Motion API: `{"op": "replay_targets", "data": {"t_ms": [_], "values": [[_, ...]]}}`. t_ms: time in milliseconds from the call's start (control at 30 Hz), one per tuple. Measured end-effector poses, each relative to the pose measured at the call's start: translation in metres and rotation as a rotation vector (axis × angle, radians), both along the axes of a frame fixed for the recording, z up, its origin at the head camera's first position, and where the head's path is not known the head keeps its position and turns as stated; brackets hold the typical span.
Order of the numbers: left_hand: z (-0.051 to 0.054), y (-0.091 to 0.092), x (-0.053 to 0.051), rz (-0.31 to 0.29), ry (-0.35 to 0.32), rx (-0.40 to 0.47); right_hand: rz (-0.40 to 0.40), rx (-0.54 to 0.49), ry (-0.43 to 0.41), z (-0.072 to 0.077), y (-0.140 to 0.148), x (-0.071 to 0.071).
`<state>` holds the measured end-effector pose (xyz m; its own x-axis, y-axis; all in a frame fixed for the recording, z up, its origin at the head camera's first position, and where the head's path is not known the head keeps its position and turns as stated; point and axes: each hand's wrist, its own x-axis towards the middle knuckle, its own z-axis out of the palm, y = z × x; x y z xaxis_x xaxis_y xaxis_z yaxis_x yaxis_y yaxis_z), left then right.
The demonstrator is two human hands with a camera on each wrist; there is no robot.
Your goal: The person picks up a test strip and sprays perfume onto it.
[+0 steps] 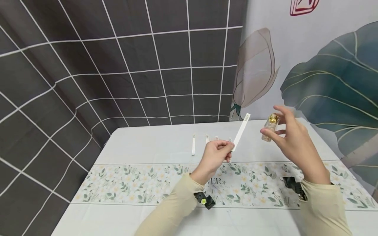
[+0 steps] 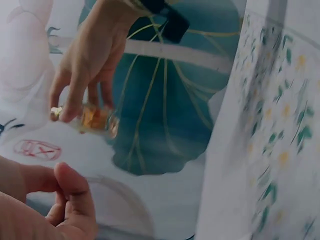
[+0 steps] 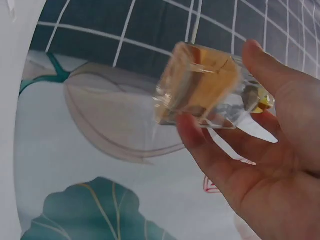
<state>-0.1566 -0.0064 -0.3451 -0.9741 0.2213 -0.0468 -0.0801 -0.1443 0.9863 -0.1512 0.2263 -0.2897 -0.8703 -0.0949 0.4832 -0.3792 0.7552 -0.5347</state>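
Observation:
My left hand pinches one end of a white paper test strip between thumb and fingers. The strip slants up and to the right above the table, with small dark print near its upper end. To its right, my raised right hand grips a small clear glass perfume bottle with a gold sprayer neck. Amber liquid shows inside the bottle in the right wrist view, where thumb and fingers hold its sides. Bottle and strip are apart. In the left wrist view the left thumb meets the fingers.
Several more white strips lie on the white table behind the left hand, some partly hidden. A floral printed band crosses the table. Behind stand a dark grid curtain and a leaf-patterned cloth.

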Motion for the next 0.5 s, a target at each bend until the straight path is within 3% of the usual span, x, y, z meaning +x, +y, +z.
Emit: {"op": "replay_targets", "data": {"t_ms": [133,233,500], "values": [[-0.015,0.025,-0.003,0.045,-0.094,0.09,0.018,0.032,-0.075,-0.006,0.007,-0.004],[-0.025,0.041,-0.005,0.111,-0.139,0.13,0.017,0.044,-0.106,-0.01,0.01,-0.008],[-0.05,0.07,-0.009,0.275,-0.251,0.138,0.021,0.073,-0.147,-0.024,0.014,-0.018]]}}
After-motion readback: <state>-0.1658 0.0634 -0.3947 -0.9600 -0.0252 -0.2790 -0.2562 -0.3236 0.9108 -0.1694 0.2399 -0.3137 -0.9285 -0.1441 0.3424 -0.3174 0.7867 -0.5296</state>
